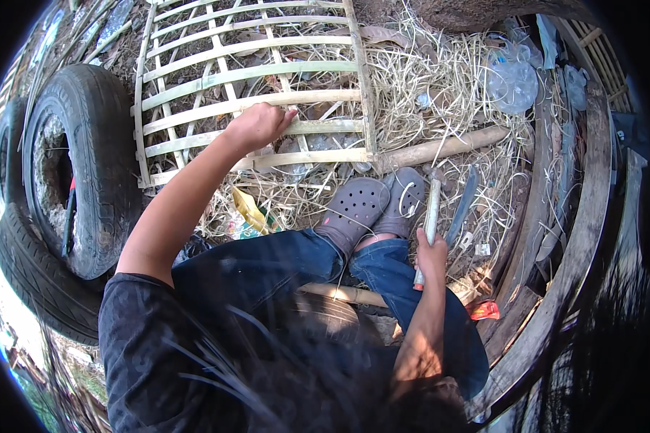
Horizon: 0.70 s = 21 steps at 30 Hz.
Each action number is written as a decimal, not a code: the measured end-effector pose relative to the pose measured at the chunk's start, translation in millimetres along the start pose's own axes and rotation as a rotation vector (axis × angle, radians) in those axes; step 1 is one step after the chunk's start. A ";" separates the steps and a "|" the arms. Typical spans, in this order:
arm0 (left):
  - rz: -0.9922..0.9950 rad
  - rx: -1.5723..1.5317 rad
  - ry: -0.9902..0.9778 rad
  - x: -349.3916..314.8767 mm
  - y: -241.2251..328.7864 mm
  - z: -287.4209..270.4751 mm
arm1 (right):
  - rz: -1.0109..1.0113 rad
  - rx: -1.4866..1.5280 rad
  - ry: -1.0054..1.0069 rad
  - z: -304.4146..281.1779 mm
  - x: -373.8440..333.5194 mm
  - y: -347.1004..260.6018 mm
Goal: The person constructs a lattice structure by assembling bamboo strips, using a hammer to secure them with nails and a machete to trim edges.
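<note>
Gripping a pale rod [432, 209] with a reddish lower end, the right grip [431, 257] is closed around its lower part; a dark blade [464, 202] slants just beside it, and I cannot tell whether that is held too. The left grip [258, 128] is curled into a fist over the near half of the bamboo lattice [256, 73]; whether its fingers pinch a slat is hidden. The lattice lies flat on the ground [381, 11], its near right corner by the grey clogs [355, 204]. To work it well, I would press close to a crossing so the slats don't spring, keep each strip square to the side rails, and keep the blade's edge turned away from the legs and the left fist. Beyond that right corner a bamboo pole [444, 148] lies among pale shavings [404, 79], which look slippery enough to deserve sweeping aside. Old tyres [97, 144] stand past the lattice's left edge; weathered planks [592, 180] border the ground's right side.
</note>
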State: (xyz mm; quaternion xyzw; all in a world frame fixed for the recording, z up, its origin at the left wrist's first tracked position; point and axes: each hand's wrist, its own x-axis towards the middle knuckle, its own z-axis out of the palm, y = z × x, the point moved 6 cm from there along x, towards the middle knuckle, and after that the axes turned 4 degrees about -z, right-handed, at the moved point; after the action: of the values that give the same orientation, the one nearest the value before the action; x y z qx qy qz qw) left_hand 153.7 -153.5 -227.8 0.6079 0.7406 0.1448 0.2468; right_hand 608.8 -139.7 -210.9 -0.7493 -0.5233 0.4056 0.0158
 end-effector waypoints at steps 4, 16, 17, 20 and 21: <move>-0.031 -0.018 -0.020 -1.4 -0.3 -3.0 | 0.061 0.173 -0.025 5.1 -5.9 -6.2; -0.079 0.007 -0.244 1.6 7.1 4.6 | -0.054 0.447 -0.005 17.9 -43.3 -57.1; -0.089 0.009 -0.248 -0.1 4.1 4.3 | -0.071 0.466 -0.018 19.0 -48.3 -65.3; -0.103 0.015 -0.251 -3.0 -0.4 3.2 | -0.175 0.482 -0.147 24.7 -63.3 -92.0; -0.096 0.015 -0.245 -3.1 0.2 2.9 | -0.198 0.507 -0.229 29.1 -67.7 -94.8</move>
State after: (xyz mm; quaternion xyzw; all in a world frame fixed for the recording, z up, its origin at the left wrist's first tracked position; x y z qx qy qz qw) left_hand 155.9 -156.7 -229.5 0.5868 0.7342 0.0517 0.3376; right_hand 509.1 -162.4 -147.9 -0.6162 -0.4743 0.6016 0.1829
